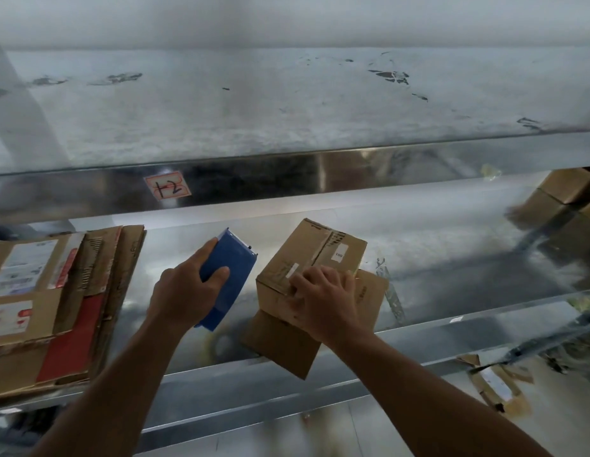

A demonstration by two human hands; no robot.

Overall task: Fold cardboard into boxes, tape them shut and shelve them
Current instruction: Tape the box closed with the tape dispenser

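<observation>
A small folded cardboard box (pixel 307 258) with a white "100" sticker stands on the metal shelf (pixel 452 258), resting partly on a flat piece of cardboard (pixel 283 344) that juts over the shelf's front edge. My right hand (pixel 323 298) lies on the box's near top edge, fingers curled over the flap seam. My left hand (pixel 184 288) grips a blue tape dispenser (pixel 229 278) just left of the box, held above the shelf.
A stack of flattened cardboard (pixel 56 305) with labels and a red sheet lies at the shelf's left. Finished boxes (pixel 564 196) sit at the far right. An upper shelf with a "12" label (pixel 168 186) overhangs. Torn cardboard scraps (pixel 491 384) lie lower right.
</observation>
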